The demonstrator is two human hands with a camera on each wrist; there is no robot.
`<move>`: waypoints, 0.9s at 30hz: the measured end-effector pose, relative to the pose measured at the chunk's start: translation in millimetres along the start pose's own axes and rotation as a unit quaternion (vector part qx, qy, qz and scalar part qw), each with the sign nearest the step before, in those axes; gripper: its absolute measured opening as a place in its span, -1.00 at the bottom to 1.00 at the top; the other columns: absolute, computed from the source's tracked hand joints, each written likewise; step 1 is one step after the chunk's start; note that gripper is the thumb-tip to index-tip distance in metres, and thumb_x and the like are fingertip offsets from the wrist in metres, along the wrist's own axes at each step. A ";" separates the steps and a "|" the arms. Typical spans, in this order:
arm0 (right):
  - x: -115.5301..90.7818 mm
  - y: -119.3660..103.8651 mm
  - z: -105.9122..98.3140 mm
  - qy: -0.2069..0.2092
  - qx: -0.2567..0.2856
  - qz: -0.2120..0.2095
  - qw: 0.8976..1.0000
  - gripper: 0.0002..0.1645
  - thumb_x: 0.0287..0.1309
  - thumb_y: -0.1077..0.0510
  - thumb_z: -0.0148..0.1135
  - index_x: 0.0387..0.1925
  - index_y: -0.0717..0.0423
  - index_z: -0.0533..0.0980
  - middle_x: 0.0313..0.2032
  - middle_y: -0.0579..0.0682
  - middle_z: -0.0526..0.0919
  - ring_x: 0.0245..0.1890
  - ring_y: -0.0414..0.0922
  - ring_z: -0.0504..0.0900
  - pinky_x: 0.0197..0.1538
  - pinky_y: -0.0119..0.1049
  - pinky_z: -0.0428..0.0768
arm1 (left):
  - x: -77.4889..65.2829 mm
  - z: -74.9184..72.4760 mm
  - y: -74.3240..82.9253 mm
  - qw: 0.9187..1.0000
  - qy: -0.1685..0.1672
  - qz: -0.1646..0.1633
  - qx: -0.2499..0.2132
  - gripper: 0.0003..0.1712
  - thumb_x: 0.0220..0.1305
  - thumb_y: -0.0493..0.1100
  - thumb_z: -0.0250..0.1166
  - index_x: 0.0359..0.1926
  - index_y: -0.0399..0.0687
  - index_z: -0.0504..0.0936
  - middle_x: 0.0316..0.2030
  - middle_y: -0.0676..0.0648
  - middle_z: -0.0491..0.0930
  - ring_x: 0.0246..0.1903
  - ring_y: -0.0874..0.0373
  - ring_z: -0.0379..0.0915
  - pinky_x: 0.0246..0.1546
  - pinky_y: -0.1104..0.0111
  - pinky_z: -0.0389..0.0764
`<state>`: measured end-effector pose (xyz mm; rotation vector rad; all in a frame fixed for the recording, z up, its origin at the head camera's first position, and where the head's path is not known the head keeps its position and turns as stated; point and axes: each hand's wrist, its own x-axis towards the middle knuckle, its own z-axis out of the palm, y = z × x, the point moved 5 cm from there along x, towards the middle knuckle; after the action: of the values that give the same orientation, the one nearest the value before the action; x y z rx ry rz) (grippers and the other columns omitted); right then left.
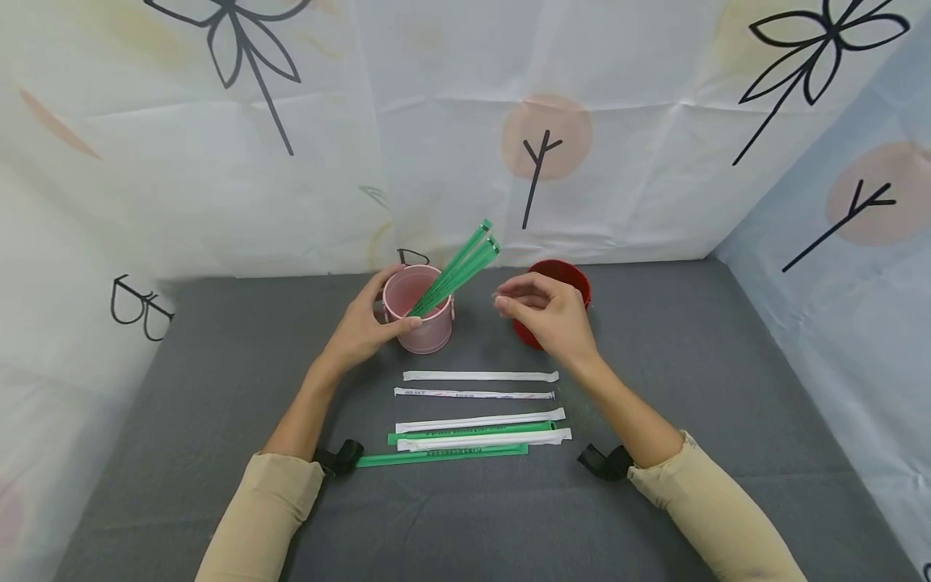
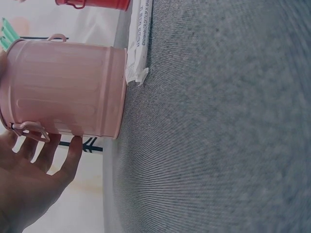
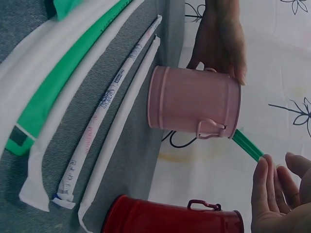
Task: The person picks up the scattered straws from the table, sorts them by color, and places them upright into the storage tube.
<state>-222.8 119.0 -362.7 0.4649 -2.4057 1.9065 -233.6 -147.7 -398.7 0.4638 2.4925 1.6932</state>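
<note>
My left hand (image 1: 364, 323) holds a small pink metal bucket (image 1: 425, 333) by its side, with the thumb at the near rim and fingers around the far side. Green-wrapped straws (image 1: 465, 263) stand in this bucket, leaning right over its rim. My right hand (image 1: 554, 317) hovers in front of a red bucket (image 1: 525, 333), its fingers loosely bent and thumb near the index fingertip. I see nothing held there. In the right wrist view its fingertips overlap the straw ends (image 3: 247, 144), but the head view shows them apart. The hand hides part of the red bucket.
Nearer me on the grey cloth (image 1: 451, 517), several wrapped straws lie crosswise: white ones (image 1: 480, 376), a printed white one (image 1: 474, 394) and green ones (image 1: 444, 458). Patterned white fabric (image 1: 451, 162) hangs behind the table. Black straps (image 1: 342, 458) sit at both forearms.
</note>
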 end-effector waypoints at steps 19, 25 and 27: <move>-47.1 31.5 -10.0 -0.045 -0.047 -0.012 0.998 -0.77 0.15 0.24 0.43 -0.13 0.06 0.67 -0.22 -0.06 0.76 -0.25 0.06 0.72 -0.19 -0.33 0.64 | -0.3 0.6 0.2 1.000 0.002 0.001 0.006 -0.02 0.17 -0.22 0.44 0.52 -0.13 0.11 0.30 -0.30 0.34 0.16 -0.26 0.42 0.01 0.00 0.51; -60.0 41.9 -11.1 -0.059 -0.076 -0.013 0.995 -0.76 0.15 0.23 0.44 -0.12 0.03 0.67 -0.24 -0.11 0.76 -0.30 -0.12 0.71 -0.21 -0.29 0.64 | -1.0 1.0 0.6 1.000 0.002 0.001 0.001 -0.02 0.17 -0.23 0.44 0.51 -0.16 0.11 0.29 -0.31 0.35 0.15 -0.29 0.43 -0.02 0.03 0.54; -64.1 44.9 -10.6 -0.066 -0.087 -0.010 0.994 -0.75 0.14 0.24 0.44 -0.12 0.02 0.67 -0.25 -0.12 0.76 -0.32 -0.14 0.70 -0.23 -0.26 0.65 | -1.3 1.2 0.5 1.000 0.003 0.000 -0.002 -0.02 0.17 -0.23 0.44 0.51 -0.16 0.11 0.29 -0.32 0.35 0.16 -0.29 0.43 -0.01 0.03 0.54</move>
<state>-174.7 151.5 -416.2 0.6187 -2.6087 1.6890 -232.0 -146.8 -398.9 0.4600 2.4927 1.7007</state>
